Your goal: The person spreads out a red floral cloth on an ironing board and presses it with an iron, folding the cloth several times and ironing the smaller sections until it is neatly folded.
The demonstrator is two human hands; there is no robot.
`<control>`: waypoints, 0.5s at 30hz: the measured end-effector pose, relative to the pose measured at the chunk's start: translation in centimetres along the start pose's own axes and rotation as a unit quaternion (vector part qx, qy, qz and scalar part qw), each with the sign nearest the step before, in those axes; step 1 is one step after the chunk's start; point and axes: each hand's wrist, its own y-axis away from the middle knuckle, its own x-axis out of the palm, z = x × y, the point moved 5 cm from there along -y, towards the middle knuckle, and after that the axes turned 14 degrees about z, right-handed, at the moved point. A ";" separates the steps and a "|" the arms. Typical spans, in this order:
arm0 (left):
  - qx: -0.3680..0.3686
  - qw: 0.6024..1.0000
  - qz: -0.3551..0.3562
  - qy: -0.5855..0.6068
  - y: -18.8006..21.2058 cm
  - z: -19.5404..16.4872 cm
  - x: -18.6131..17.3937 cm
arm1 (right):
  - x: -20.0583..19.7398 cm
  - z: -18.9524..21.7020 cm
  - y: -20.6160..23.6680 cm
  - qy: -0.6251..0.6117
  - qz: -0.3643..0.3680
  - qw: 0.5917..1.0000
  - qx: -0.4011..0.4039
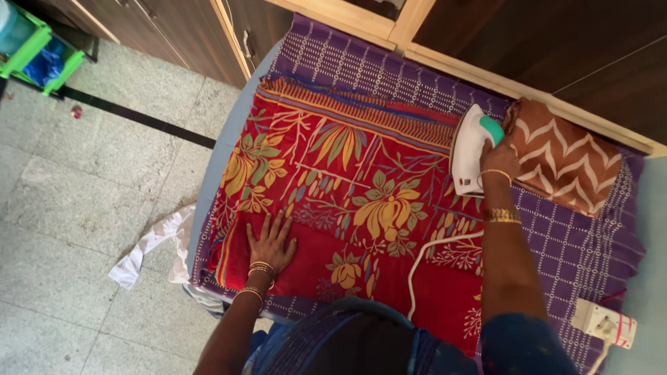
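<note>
A red cloth [347,201] printed with yellow flowers and green leaves lies spread flat across a purple checked sheet [583,243] that covers the table [208,173], whose pale blue edge shows at the left. The left hand [269,243] rests palm down on the near left part of the red cloth, its fingers [267,223] released and splayed flat against the fabric, gripping nothing. Gold bangles circle that wrist.

The right hand [499,161] is at the far right edge of the red cloth, its fingers clenched around the teal handle of a white iron [469,149]. The iron sits with its sole on the border of the cloth, where red meets purple. A white cord [434,253] runs from the iron back across the red cloth toward the person. The 2 hands are well apart, with the widest flowered stretch of the cloth between them.

Just beside the right hand, touching or nearly touching the iron's far side, lies a folded brown cloth [566,160] with a cream zigzag pattern, on the purple sheet. A white plug adapter [603,323] sits at the near right corner. On the tiled floor [83,208] to the left, a crumpled white rag [149,243] lies by the table's edge, and a green rack [35,48] stands in the far corner.
</note>
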 end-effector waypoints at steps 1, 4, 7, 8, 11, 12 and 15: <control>0.003 1.000 -0.006 -0.003 0.0 0.0 -0.1 | 0.3 -0.4 0.6 -0.010 0.014 1.000 0.004; 0.008 1.000 -0.023 -0.001 -0.1 0.0 -0.1 | 0.4 -1.7 4.3 -0.004 0.000 1.000 -0.014; 0.009 0.999 -0.033 0.010 -0.1 0.2 0.2 | 1.2 -5.7 10.1 -0.016 0.025 0.999 0.028; 0.009 0.999 -0.039 0.008 0.0 0.2 0.3 | 1.6 -6.9 11.4 0.010 0.034 0.997 0.063; 0.009 0.999 -0.043 0.000 0.1 0.3 0.6 | 2.0 -9.1 13.9 0.042 0.017 0.996 0.080; 0.008 0.999 -0.044 -0.003 0.1 0.3 0.6 | 2.2 -9.5 13.9 0.041 0.028 0.995 0.082; 0.006 0.999 -0.033 -0.007 0.0 0.4 0.6 | 2.2 -9.2 12.6 0.024 0.043 0.996 0.070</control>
